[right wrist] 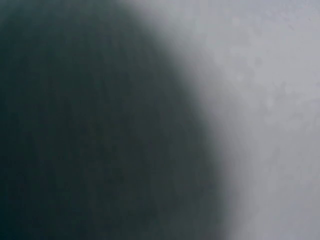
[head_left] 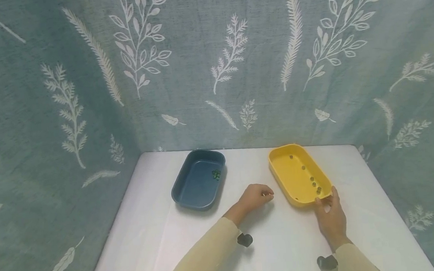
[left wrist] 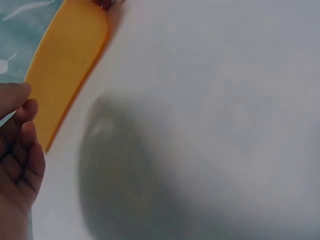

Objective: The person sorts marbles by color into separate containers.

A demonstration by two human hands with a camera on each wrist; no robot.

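Observation:
My left hand (head_left: 257, 196) is over the white table, just left of the yellow tray (head_left: 285, 170). Its fingers are curled and the thumb comes close to the index finger; whether a small piece lies between them cannot be made out. In the left wrist view, that hand (left wrist: 17, 150) appears in front of the yellow tray's side (left wrist: 67, 60). My right hand (head_left: 332, 219) grips the tray's near right corner, thumb on the near rim. Several small, dark greenish pieces (head_left: 314, 184) lie scattered inside, mostly along the right side.
A dark blue tray (head_left: 196, 187) stands left of the yellow one, with a little cluster of green pieces (head_left: 216, 174) at its right side. Leaf-patterned green cloth (head_left: 197, 69) hangs behind and beside the white table (head_left: 152, 240). A dark blurred shape (right wrist: 100, 125) fills most of the right wrist view.

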